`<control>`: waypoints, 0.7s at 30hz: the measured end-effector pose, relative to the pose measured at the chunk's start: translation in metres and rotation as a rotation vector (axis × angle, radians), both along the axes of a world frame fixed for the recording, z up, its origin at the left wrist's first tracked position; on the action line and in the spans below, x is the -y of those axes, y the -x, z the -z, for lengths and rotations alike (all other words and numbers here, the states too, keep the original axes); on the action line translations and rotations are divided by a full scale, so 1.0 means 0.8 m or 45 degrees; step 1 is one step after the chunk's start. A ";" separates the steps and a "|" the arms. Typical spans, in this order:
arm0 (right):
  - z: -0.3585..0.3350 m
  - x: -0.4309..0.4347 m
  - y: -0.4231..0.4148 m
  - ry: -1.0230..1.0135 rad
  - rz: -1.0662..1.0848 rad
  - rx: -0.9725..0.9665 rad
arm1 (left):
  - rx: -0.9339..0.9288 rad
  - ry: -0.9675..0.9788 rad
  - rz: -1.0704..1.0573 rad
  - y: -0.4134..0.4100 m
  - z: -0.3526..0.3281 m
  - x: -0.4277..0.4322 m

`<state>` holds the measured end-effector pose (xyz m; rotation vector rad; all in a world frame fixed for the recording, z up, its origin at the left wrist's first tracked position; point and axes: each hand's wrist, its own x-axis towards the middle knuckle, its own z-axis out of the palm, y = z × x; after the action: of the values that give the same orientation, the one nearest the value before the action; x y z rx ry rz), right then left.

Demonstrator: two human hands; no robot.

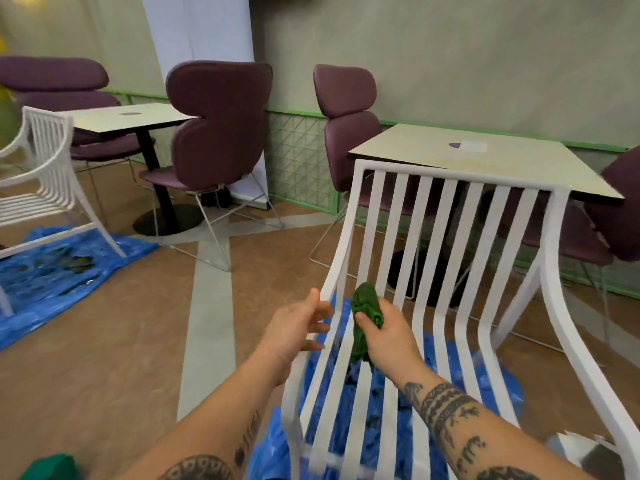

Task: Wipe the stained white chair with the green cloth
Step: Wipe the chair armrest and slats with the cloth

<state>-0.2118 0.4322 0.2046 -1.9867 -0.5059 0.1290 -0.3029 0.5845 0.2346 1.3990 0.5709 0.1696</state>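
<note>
Subject: white chair (450,174), slatted, standing at 4 o'clock in the view on a blue plastic sheet (266,452). Its top rail lies close to the edge of a counter (485,150) at 2 o'clock; whether the two touch cannot be told.

Left grip (298,327): fingers curled round the chair's left side rail at 6 o'clock, steadying the frame.

Right grip (391,337): clenched on the green cloth (367,306), which is bunched into a wad. The wad sits just beside the left rail, against the leftmost slats. Firm contact cannot be confirmed.

Finding: no stain can be made out on the slats at this sharpness. Dark patches show on the sheet beneath the seat.

Judgement: wiping is under way at the left side; most slats to the right look untreated.

Risks noted:
- The wadded cloth presents a small face, so slat edges and undersides are likely to be missed.
- Its trailing end hangs over the gaps and may snag or slip between slats.
- The sheet looks slick, so a hard stroke may slide the chair if the left grip loosens.
- A push toward 12 o'clock may knock the top rail against the counter.
- A soiled wad, unturned, may smear rather than lift dirt.
</note>
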 end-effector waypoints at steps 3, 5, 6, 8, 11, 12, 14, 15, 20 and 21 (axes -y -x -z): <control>0.004 -0.036 -0.005 0.194 -0.090 0.036 | -0.077 -0.187 -0.419 0.003 0.035 -0.053; 0.011 -0.060 0.001 0.276 -0.228 0.147 | -0.268 -0.137 -0.397 0.013 0.057 -0.073; 0.016 -0.070 0.007 0.351 -0.347 0.229 | -0.376 -0.101 -0.284 0.016 0.066 -0.074; 0.032 -0.082 0.021 0.493 -0.566 0.390 | -0.487 0.128 -0.121 0.019 0.079 -0.072; 0.051 -0.079 0.026 0.501 -0.626 0.496 | -0.358 0.608 -0.128 0.011 0.097 -0.070; 0.053 -0.076 0.025 0.481 -0.632 0.491 | -0.333 0.674 -0.131 0.007 0.100 -0.071; 0.054 -0.078 0.017 0.460 -0.638 0.478 | -0.350 0.646 -0.128 0.000 0.105 -0.075; 0.054 -0.082 0.009 0.455 -0.616 0.467 | -0.374 0.606 -0.118 -0.001 0.106 -0.075; 0.046 -0.109 -0.049 0.490 -0.427 0.356 | -0.404 0.571 0.001 0.002 0.099 -0.079; 0.045 -0.112 -0.061 0.497 -0.419 0.334 | -0.409 0.573 0.019 0.002 0.098 -0.081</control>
<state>-0.1634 0.5220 0.1685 -2.2986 -1.0427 0.1826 -0.3045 0.6493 0.1561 0.9939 0.8080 -0.1918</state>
